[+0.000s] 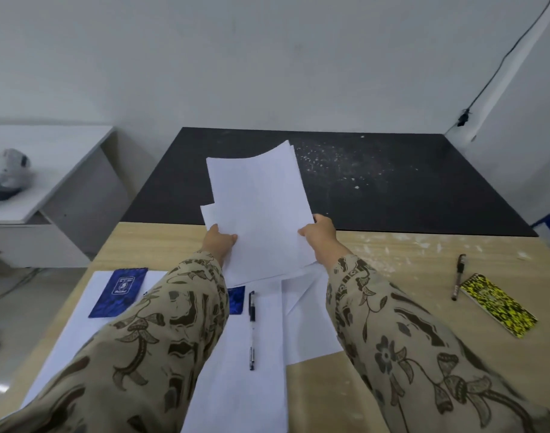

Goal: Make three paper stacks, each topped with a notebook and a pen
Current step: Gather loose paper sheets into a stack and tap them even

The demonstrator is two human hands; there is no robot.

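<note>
Above the counter (408, 254): sheets (258, 207) in both hands

You pinched the sheets' near corners with your left hand (219, 240) and right hand (319, 231), raised over loose paper (311, 323). To your right, a pen (458, 276) lay beside a yellow notebook (498, 304).

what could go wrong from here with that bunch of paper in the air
1. The held sheets are misaligned and pinched only at their near edge by the left hand and right hand; some may slip out.
2. The left sleeve passes over a blue notebook beside the pen; pulling back might drag them.
</note>
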